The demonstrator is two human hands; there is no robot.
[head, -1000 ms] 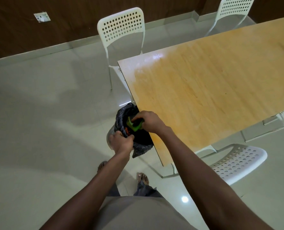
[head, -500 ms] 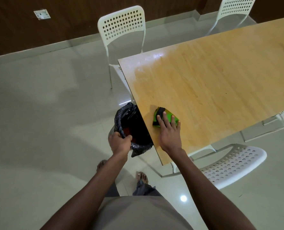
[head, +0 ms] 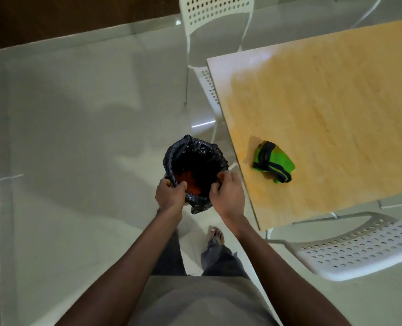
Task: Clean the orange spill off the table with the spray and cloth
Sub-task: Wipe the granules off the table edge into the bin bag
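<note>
Left hand (head: pixel 170 195) is seen gripping the near-left rim of the bin bag (head: pixel 195 170), as half a second ago; right hand (head: pixel 228 192), lifted from the cloth (head: pixel 273 162) since then, now pinches the opposite rim. Orange residue is visible inside the bag. The cloth is left bunched on the table (head: pixel 336 109) near its left edge, long axis running upper-left to lower-right. Wiping is judged paused; no spray bottle is in view.
</note>
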